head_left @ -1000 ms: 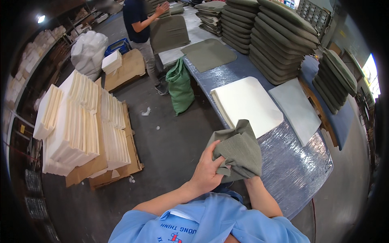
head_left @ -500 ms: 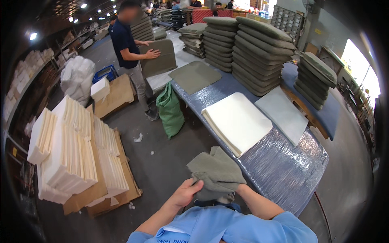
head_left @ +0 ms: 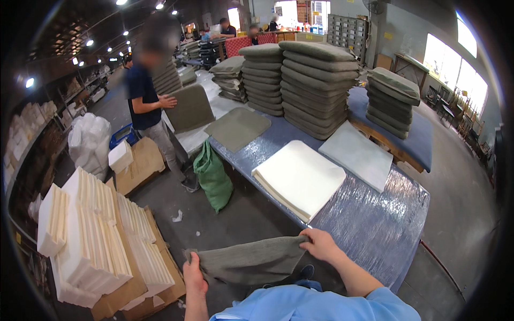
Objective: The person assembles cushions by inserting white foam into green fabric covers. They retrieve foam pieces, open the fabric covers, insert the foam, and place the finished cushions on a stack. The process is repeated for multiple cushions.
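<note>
A grey-green cushion cover (head_left: 249, 260) is stretched between my hands, low in front of my body. My left hand (head_left: 194, 273) pinches its left end, thumb up. At the cover's upper right corner my right hand (head_left: 319, 244) is closed on the fabric, close to the front edge of the plastic-wrapped table (head_left: 369, 214). White foam pads (head_left: 300, 174) lie stacked on that table, just beyond my right hand. Beside them rests a flat pale grey sheet (head_left: 358, 155). A grey-green cushion (head_left: 238, 128) lies farther along the table.
Tall stacks of grey-green cushions (head_left: 316, 88) stand at the back of the table. A co-worker (head_left: 144, 96) handles an upright cushion (head_left: 188, 108) at the left. A green sack (head_left: 212, 176) sits on the floor. Foam pads (head_left: 96, 230) are piled on cardboard at lower left.
The cover was bunched between my hands and is now spread out sideways. My left hand has moved left and down. The co-worker's cushion now leans back more.
</note>
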Available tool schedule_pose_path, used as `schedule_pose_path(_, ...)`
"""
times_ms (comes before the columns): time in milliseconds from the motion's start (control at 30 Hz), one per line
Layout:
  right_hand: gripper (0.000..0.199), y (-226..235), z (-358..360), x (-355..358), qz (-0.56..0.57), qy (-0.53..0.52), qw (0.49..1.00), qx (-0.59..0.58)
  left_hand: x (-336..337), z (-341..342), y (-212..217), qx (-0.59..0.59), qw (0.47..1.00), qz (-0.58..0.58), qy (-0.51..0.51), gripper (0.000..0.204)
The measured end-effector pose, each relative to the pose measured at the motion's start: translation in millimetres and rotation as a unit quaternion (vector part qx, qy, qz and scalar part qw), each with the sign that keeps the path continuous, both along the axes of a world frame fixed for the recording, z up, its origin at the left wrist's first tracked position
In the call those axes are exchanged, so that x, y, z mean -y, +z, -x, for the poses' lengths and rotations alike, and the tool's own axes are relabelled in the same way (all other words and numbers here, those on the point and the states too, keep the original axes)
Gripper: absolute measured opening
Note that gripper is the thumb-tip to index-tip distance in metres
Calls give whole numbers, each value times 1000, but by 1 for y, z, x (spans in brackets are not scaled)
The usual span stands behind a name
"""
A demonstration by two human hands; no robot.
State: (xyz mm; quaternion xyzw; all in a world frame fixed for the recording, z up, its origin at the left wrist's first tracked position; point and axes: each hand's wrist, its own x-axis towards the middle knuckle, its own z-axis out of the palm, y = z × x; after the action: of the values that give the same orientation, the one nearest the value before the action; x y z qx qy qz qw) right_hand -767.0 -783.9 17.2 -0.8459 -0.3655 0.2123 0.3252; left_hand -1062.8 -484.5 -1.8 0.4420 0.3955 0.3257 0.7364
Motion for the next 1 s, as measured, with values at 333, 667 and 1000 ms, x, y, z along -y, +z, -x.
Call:
schedule_pose_path(333, 119, -17, 99, -90, -107, 211, 959, -158, 92, -80, 14, 179, 971, 122, -98, 39)
schedule_pose_path(667, 63, -34, 85, -121, -299, 82, 943, -124, 73, -20, 68, -89, 892, -253, -363, 65)
schedule_pose_path(1000, 37, 8, 76, -116, -269, 129, 948, -111, 108, -60, 35, -249, 846, -423, -208, 84)
